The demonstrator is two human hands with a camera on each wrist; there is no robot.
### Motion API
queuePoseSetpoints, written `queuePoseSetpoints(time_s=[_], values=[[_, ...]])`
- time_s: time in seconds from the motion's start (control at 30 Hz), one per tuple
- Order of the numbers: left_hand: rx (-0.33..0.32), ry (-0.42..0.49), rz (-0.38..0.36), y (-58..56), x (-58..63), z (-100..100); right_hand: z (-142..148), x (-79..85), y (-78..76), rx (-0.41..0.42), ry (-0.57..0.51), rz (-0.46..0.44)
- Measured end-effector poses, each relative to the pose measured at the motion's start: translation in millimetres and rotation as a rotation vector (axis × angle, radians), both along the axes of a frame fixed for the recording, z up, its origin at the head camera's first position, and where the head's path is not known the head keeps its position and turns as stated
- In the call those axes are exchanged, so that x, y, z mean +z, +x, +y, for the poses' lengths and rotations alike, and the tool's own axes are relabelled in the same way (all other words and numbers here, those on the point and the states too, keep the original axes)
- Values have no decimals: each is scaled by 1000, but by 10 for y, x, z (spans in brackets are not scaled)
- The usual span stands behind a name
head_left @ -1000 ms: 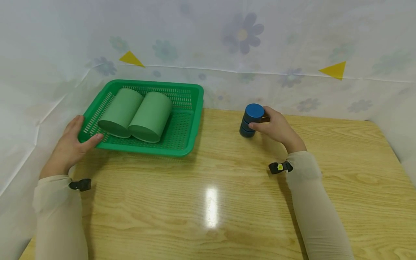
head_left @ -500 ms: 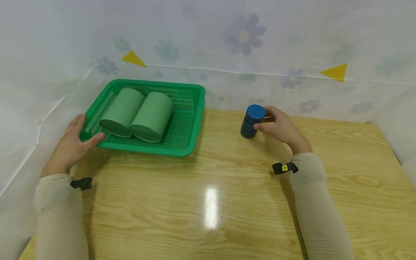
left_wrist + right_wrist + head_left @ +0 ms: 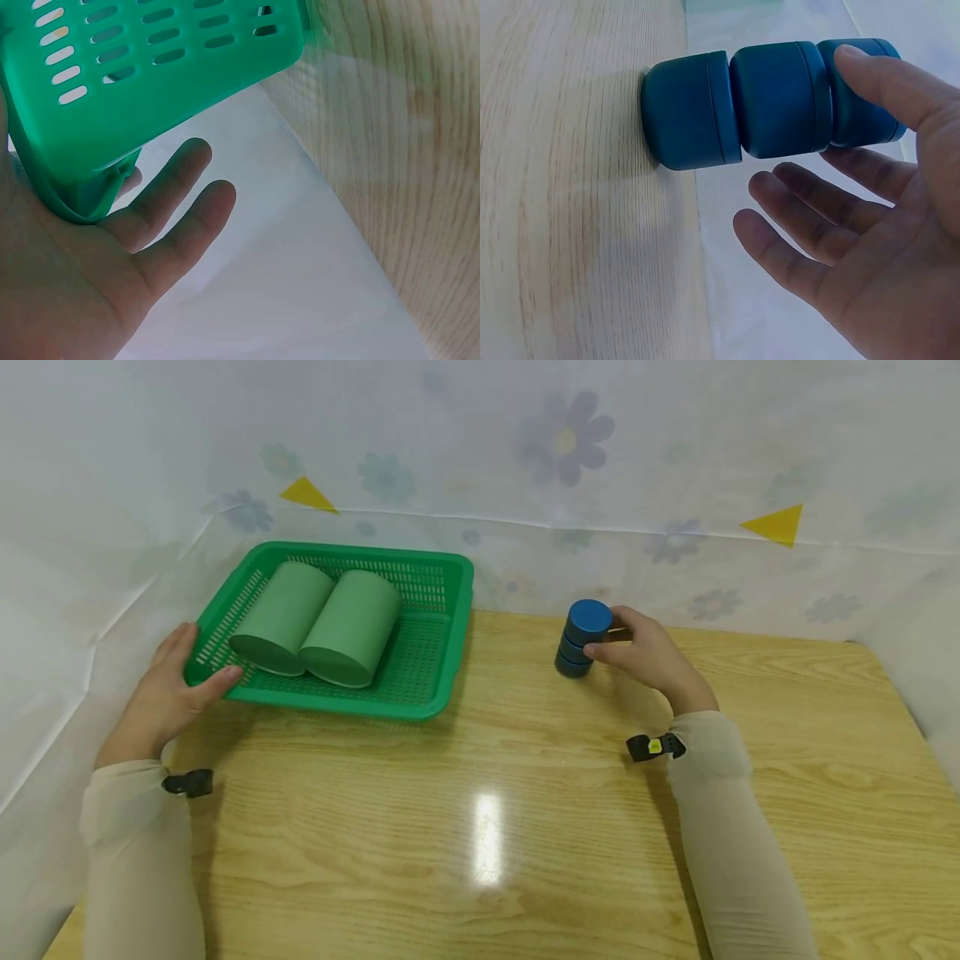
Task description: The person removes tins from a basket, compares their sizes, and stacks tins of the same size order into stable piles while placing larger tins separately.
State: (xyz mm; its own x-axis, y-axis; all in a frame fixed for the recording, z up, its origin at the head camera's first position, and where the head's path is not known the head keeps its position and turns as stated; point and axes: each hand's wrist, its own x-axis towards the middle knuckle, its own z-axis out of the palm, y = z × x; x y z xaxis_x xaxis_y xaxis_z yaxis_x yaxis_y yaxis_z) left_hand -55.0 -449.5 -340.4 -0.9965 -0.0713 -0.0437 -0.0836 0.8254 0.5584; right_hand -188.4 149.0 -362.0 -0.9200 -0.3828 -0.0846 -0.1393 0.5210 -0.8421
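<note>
Three small blue lidded jars stand stacked on the table; the top jar [image 3: 588,621] sits slightly off line over the middle jar [image 3: 781,99] and bottom jar [image 3: 686,111]. My right hand [image 3: 648,652] pinches the top jar between thumb and index finger, the other fingers spread below it. At the left, my left hand [image 3: 159,697] holds the near left corner of a green slotted plastic basket [image 3: 360,705], thumb over the rim. In the left wrist view two fingers [image 3: 199,217] extend free of the basket. Two pale green cylinders [image 3: 281,618] lie side by side in it.
The wood-grain table [image 3: 360,827] meets a flower-printed white sheet [image 3: 480,460] at the back and sides. Two yellow triangles [image 3: 307,493] are on the back sheet. The stack stands right of the basket, near the table's back edge.
My right wrist has shifted slightly right while the hand stays at the jar stack. The basket and my left hand keep their places; the whole view moved a little.
</note>
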Motion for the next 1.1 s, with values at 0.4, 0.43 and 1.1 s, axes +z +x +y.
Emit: queuePoseSetpoints(time_s=[0.4, 0.43, 1.1], values=[[5, 4, -8, -2, 9, -2, -10, 23, 9, 7, 10, 14], [4, 4, -7, -2, 10, 0, -9, 20, 7, 8, 11, 16], [17, -5, -3, -3, 20, 20, 33, 160, 33, -22, -40, 127]])
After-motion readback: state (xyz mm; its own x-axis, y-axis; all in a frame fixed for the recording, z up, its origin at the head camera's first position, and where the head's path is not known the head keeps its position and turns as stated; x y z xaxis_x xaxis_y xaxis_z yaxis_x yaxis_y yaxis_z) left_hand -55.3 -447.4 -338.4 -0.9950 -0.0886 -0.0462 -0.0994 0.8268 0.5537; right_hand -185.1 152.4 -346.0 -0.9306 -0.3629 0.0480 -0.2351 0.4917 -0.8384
